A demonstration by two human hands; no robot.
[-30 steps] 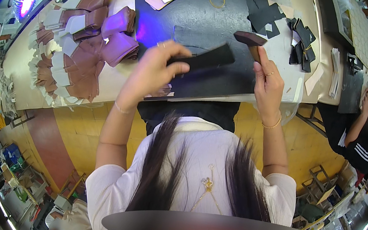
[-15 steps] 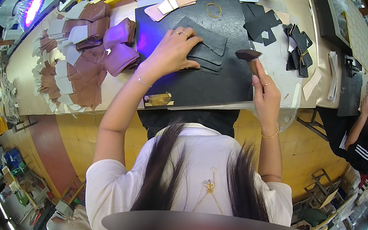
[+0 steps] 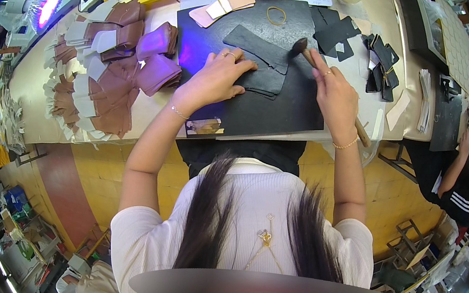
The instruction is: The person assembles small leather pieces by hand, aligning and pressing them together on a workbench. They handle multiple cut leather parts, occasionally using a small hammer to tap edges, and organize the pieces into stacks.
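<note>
My left hand (image 3: 215, 76) rests with spread fingers on dark leather pieces lying partly over each other. One long leather piece (image 3: 256, 47) lies at an angle above a lower leather piece (image 3: 264, 81). Both are on a black work mat (image 3: 292, 110). In my right hand (image 3: 337, 98) is a hammer (image 3: 305, 49) with a dark head and a wooden handle, gripped with fingers wrapped round. Its head hangs just right of the leather's upper right corner, and the handle's end sticks out below my wrist.
Brown leather stacks (image 3: 114, 95) with pale ends cover the table's left side beside a glowing lamp (image 3: 45, 6). Black cut pieces (image 3: 337, 35) and a banded black bundle (image 3: 382, 68) lie at right. A rubber band (image 3: 276, 15) is on the mat; a co-worker (image 3: 467, 177) sits far right.
My right hand has brought the hammer left, toward the leather. My left hand has slid slightly down the pieces, and the top piece now sits more askew from the lower one.
</note>
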